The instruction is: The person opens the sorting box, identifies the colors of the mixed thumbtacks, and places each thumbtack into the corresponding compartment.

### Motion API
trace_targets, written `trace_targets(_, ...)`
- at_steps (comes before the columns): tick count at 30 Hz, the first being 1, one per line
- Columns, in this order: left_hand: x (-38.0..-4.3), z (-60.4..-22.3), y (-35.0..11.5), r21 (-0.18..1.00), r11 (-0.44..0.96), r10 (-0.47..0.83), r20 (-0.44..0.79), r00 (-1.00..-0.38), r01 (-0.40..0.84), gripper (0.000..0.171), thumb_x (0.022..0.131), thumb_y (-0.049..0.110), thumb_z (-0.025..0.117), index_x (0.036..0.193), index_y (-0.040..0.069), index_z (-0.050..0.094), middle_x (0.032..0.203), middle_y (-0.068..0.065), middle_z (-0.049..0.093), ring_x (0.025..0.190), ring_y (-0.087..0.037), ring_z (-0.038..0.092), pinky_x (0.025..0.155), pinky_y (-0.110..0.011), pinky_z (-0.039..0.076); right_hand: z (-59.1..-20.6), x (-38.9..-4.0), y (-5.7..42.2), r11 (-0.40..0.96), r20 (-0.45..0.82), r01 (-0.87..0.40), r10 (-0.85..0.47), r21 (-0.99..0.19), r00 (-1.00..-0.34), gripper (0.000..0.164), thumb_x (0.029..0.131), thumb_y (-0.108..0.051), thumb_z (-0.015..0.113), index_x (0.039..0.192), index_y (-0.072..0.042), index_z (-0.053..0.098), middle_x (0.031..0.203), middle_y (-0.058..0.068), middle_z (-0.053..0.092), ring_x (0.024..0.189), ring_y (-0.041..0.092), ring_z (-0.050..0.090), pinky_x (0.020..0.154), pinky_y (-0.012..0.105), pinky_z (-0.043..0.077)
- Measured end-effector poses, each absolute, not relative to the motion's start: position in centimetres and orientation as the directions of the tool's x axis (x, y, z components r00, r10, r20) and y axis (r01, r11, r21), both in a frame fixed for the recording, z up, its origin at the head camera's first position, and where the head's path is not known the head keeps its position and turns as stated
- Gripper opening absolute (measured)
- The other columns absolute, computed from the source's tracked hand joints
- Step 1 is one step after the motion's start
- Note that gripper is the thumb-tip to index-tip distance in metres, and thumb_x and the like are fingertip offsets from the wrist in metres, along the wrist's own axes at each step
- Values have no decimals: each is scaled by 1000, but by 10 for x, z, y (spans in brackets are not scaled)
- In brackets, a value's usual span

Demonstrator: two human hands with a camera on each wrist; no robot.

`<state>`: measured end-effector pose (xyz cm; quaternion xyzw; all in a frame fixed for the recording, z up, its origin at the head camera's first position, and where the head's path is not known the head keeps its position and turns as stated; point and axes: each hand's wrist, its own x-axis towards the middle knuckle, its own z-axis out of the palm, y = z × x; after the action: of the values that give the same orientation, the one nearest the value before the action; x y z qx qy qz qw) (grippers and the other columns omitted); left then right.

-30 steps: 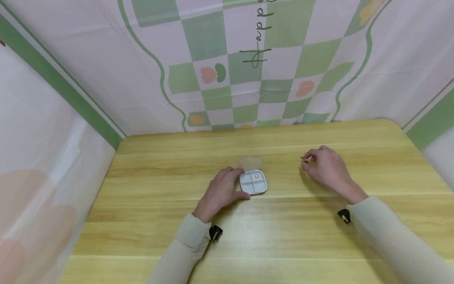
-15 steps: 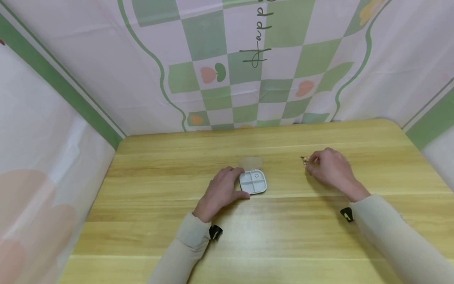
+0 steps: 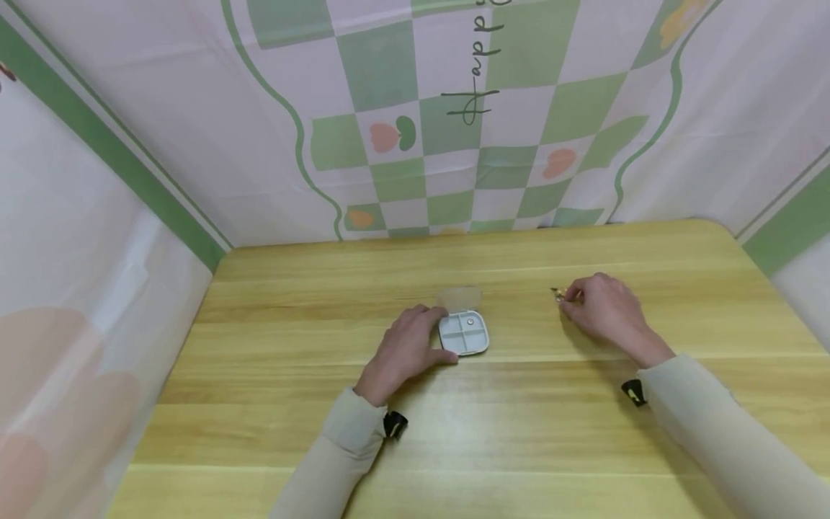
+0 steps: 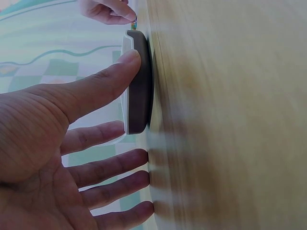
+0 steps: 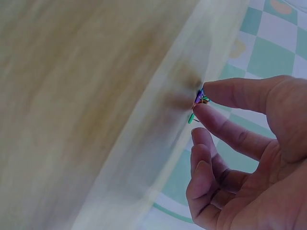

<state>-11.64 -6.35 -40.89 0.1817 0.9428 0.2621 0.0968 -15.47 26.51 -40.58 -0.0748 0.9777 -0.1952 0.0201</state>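
Note:
A small square pill box (image 3: 463,334), four-compartment, lies with its clear lid (image 3: 460,297) folded back. One small round piece (image 3: 470,321) sits in its far right compartment. My left hand (image 3: 408,347) holds the box by its left side, thumb at the near edge and index finger at the far edge. The left wrist view shows the box's dark outer wall (image 4: 139,86) under the thumb. To the right, my right hand (image 3: 606,310) pinches at a little cluster of shiny coloured pieces (image 5: 200,99), purple, green and orange, between thumb and index fingertip; their kind is too small to tell.
The wooden table (image 3: 519,425) runs back to a checked green-and-white cloth (image 3: 447,173). Another cloth hangs at the left side (image 3: 97,288). A small black device (image 3: 634,393) is at the right cuff, and a similar one (image 3: 394,425) at the left.
My right hand has drawn slightly back to the right, and more of the coloured pieces shows beside its fingertips. The left hand and the pill box stay in place.

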Motion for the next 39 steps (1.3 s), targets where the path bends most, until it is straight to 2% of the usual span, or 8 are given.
trace_targets(14,-117,-408,-64,533,796,392,-90,-916,288,75,79,36,88,141,8,58,133,-11,60,115,-26,57,96,-42,49,-405,-158,265,912,-34,-120,-145,-392,-989,15,92,-16,73,95,-2,76,91,18,70,70,26,54,56,37,40)
trace_targets(27,-118,-410,-64,529,801,388,-101,-916,281,75,79,36,89,141,8,58,133,-11,60,116,-26,57,96,-42,48,-404,-155,265,901,-23,-119,-142,-417,-990,14,92,-15,73,95,-1,75,85,12,69,70,25,55,58,37,41)
trace_targets(39,-117,-409,-63,532,799,388,-97,-917,282,75,78,36,89,141,8,58,133,-11,60,116,-26,57,96,-43,49,-403,-153,258,850,101,-200,-173,-487,-980,12,94,-14,71,95,-4,77,80,4,68,76,25,59,71,45,42)
